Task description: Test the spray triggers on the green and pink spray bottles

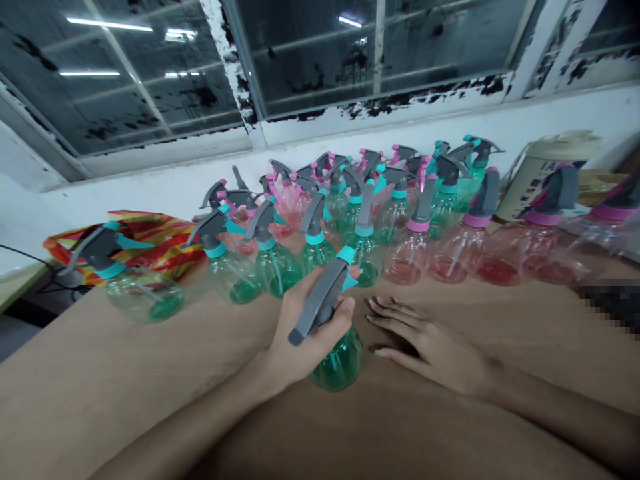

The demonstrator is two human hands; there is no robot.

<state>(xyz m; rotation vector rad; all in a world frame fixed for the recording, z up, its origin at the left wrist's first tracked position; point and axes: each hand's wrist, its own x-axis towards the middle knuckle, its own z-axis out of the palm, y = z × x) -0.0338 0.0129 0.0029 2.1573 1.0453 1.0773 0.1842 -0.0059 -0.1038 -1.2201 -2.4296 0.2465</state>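
Note:
My left hand (pixel 305 333) is wrapped round the neck of a green spray bottle (pixel 337 363) with a grey trigger head and teal nozzle; the bottle stands on the brown table (pixel 150 373) in front of me. My right hand (pixel 425 343) lies flat on the table just to the right of the bottle, fingers stretched out and holding nothing. Behind both hands stand several green spray bottles (pixel 273 263) and several pink spray bottles (pixel 415 250) in rows.
A single green spray bottle (pixel 140 287) stands apart at the left, in front of a red and yellow bag (pixel 150 233). A beige cylindrical container (pixel 543 170) sits at the back right. A white wall and window run behind the table.

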